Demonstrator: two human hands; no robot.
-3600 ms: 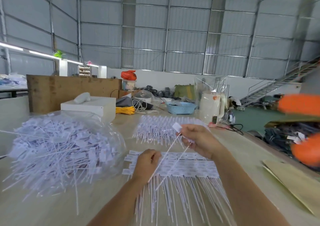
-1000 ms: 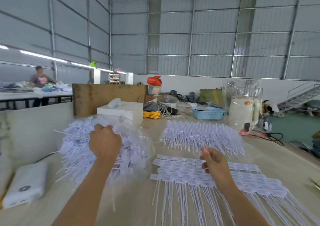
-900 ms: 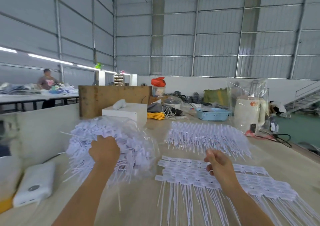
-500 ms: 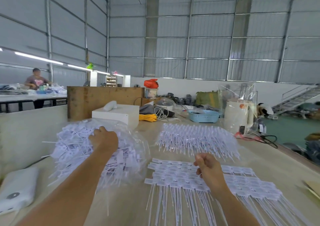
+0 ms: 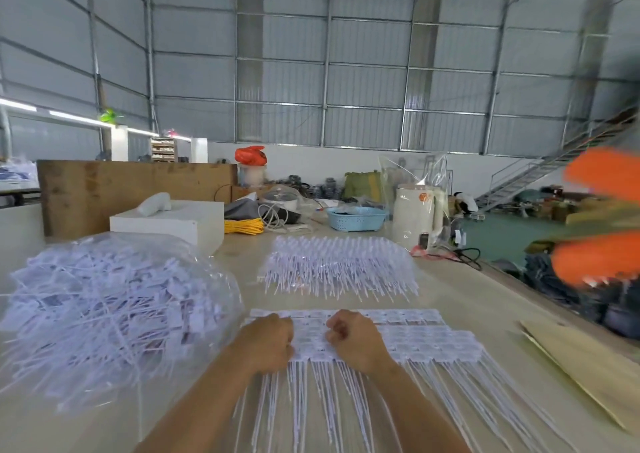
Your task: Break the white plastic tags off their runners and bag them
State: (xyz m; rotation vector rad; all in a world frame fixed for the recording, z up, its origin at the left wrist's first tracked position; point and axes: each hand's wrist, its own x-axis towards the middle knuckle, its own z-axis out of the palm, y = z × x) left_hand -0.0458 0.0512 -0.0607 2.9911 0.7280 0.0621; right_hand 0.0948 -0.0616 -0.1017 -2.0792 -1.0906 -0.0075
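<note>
Both hands' grips now pinch the tag sheets [image 5: 433,341]; left hand [image 5: 268,343] left the bag [image 5: 114,310].

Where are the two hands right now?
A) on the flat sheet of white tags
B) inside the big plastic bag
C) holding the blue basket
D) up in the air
A: the left hand and right hand both rest, fingers curled, on the near sheet of tags, beside the bag.

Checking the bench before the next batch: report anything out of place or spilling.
Thin white tails poke out through the clear bag of loose tags at its near edge, onto the table. Otherwise the tag sheets lie flat in rows.
</note>
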